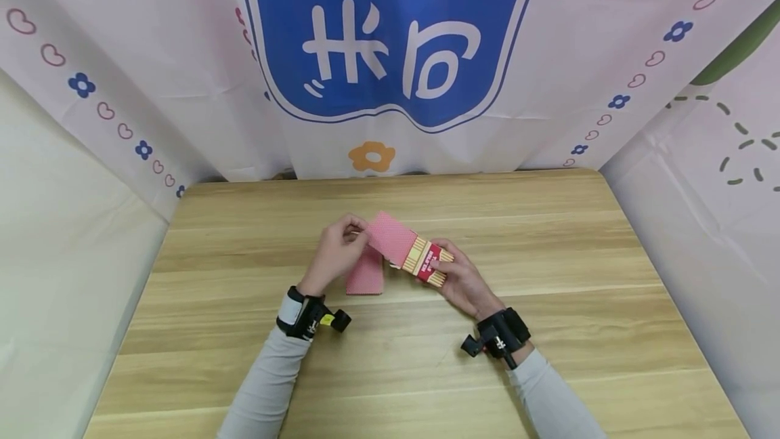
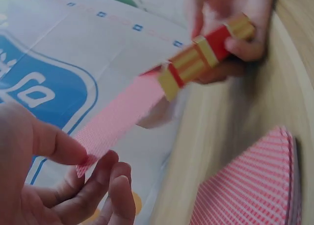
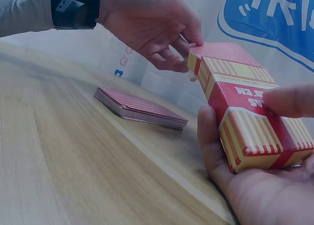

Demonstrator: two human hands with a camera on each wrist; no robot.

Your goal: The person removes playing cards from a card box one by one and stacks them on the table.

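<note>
My right hand (image 1: 466, 284) grips a red and yellow striped card box (image 3: 245, 112), its thumb on the printed face and its end tilted toward the left hand. Out of the box's open end sticks a playing card (image 1: 392, 237) with a pink patterned back. My left hand (image 1: 335, 253) pinches the far end of that card between thumb and fingers, as the left wrist view shows close up. Below the left hand a stack of playing cards (image 3: 142, 107) lies face down on the table, backs in the same pink pattern.
The wooden table (image 1: 244, 371) runs back to a white curtain (image 1: 195, 80) with a blue emblem. Pale cloth (image 1: 55, 256) hangs along the left side. Each wrist wears a black strap with a small camera.
</note>
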